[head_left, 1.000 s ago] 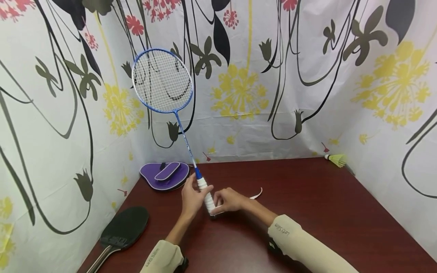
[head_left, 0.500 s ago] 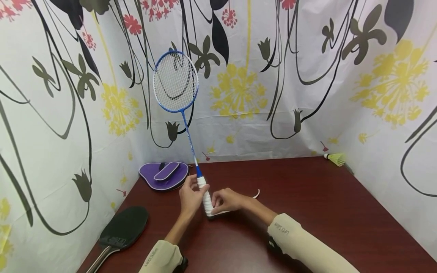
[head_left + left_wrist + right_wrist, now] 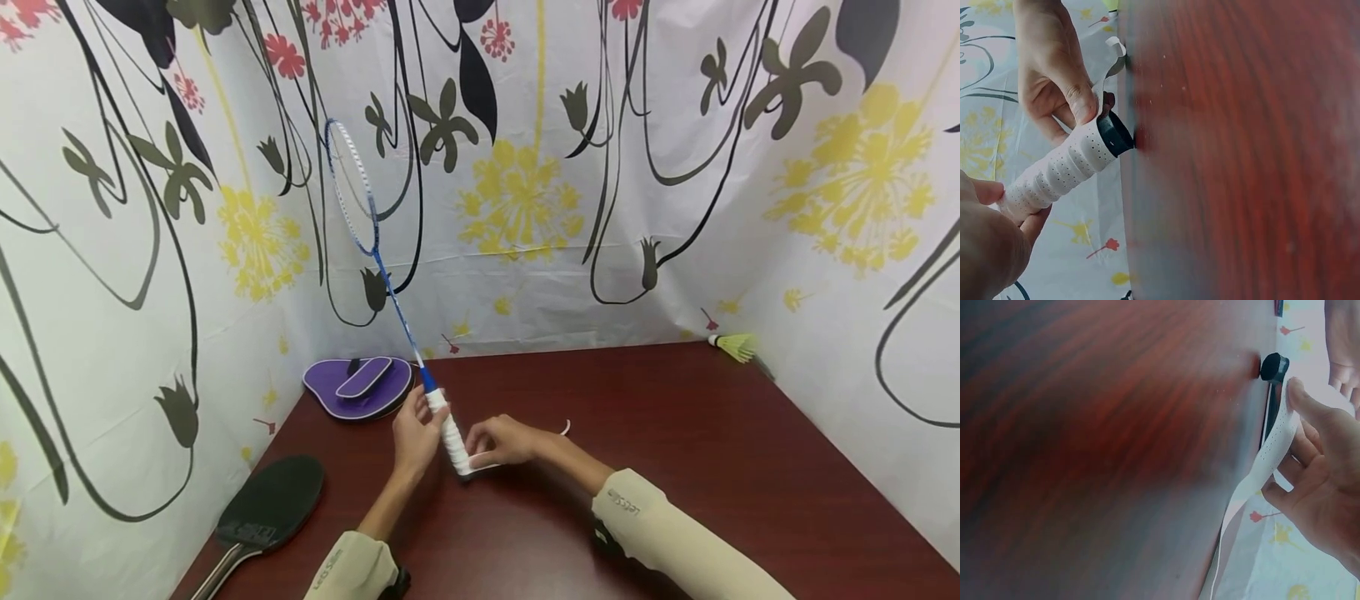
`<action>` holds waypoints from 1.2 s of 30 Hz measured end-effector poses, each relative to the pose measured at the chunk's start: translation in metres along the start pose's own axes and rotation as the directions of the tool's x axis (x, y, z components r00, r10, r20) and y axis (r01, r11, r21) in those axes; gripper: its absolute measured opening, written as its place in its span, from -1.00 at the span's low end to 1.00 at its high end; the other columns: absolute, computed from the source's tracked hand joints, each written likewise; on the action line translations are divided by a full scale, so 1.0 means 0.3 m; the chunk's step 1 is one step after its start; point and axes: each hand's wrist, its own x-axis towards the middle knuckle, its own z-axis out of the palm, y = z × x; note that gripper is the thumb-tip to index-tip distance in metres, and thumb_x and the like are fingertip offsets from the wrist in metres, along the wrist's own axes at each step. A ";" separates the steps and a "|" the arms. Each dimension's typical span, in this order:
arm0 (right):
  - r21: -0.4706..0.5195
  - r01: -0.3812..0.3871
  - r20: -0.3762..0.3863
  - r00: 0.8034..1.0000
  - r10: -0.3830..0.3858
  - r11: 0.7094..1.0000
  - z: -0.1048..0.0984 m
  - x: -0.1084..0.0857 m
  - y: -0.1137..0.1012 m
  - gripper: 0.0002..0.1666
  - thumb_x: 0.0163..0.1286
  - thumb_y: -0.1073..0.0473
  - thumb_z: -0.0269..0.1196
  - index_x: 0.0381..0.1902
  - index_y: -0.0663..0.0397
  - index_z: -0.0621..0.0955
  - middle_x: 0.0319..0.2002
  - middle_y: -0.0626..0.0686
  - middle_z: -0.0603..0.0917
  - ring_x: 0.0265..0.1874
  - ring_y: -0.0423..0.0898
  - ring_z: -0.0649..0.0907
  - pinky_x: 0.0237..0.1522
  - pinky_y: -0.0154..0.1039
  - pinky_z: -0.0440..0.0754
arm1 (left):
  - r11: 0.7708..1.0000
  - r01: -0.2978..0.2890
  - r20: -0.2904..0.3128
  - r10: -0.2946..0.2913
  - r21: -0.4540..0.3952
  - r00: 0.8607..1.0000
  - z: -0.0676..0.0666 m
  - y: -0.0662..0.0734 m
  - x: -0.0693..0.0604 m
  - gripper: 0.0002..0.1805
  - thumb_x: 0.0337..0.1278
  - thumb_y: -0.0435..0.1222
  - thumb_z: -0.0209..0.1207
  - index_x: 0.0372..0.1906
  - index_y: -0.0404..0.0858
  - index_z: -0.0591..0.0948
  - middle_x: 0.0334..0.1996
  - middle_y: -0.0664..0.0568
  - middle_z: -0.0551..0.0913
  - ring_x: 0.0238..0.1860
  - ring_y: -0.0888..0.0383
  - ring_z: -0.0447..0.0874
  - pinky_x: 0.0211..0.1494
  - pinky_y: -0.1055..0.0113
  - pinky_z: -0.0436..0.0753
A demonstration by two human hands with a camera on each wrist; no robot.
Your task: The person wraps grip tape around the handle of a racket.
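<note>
A blue and white badminton racket [image 3: 397,308] leans up and to the left, its head seen nearly edge-on. My left hand [image 3: 415,433] grips the upper part of its white-wrapped handle [image 3: 1054,175] between thumb and fingers. Close to the handle's lower end, my right hand [image 3: 504,440] pinches a white perforated overgrip tape [image 3: 1272,450] with the thumb on it. The tape circles the handle in overlapping turns, and its free length trails past the right hand. At the bottom the black butt cap [image 3: 1114,134] shows bare, close to or touching the tabletop.
A purple paddle case [image 3: 360,387] lies at the back left of the dark red table [image 3: 637,467]. Nearer on the left is a black table tennis paddle [image 3: 272,500]. A yellow shuttlecock [image 3: 735,346] sits at the far right corner. Patterned curtains [image 3: 525,292] enclose the table.
The racket has turned about its shaft, so its head goes from face-on to nearly edge-on. Its top swung right, then back left. Both hands keep nearly the same places.
</note>
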 end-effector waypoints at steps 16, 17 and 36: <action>-0.035 -0.048 -0.017 0.999 0.047 0.998 0.001 0.001 -0.012 -0.76 0.35 0.02 0.48 -0.23 0.04 0.70 -0.48 -0.24 0.69 -0.49 -0.40 0.62 -0.36 -0.45 0.59 | 0.987 0.081 0.019 -0.084 0.140 0.996 0.028 0.042 0.002 -0.52 0.24 -0.33 0.41 0.22 -0.22 0.55 0.03 -0.11 0.76 -0.01 0.04 0.70 0.01 0.30 0.62; -0.033 -0.046 -0.020 0.999 0.046 0.998 0.003 0.000 -0.013 -0.73 0.34 0.02 0.48 -0.23 0.06 0.68 -0.49 -0.24 0.68 -0.50 -0.41 0.61 -0.38 -0.45 0.59 | 0.984 0.075 0.010 -0.078 0.164 0.997 0.030 0.040 0.003 -0.50 0.21 -0.28 0.45 0.21 -0.22 0.55 0.00 -0.12 0.76 -0.05 0.05 0.70 -0.02 0.29 0.64; -0.088 -0.098 -0.091 0.992 0.090 0.991 -0.033 -0.022 0.033 -0.63 0.25 -0.02 0.55 -0.26 0.00 0.60 -0.47 -0.25 0.63 -0.48 -0.39 0.57 -0.37 -0.41 0.57 | 0.971 0.102 -0.175 -0.065 0.215 0.982 0.042 0.025 0.013 -0.39 -0.11 -0.29 0.63 0.17 -0.16 0.71 -0.22 -0.06 0.80 -0.20 0.03 0.78 -0.14 0.28 0.68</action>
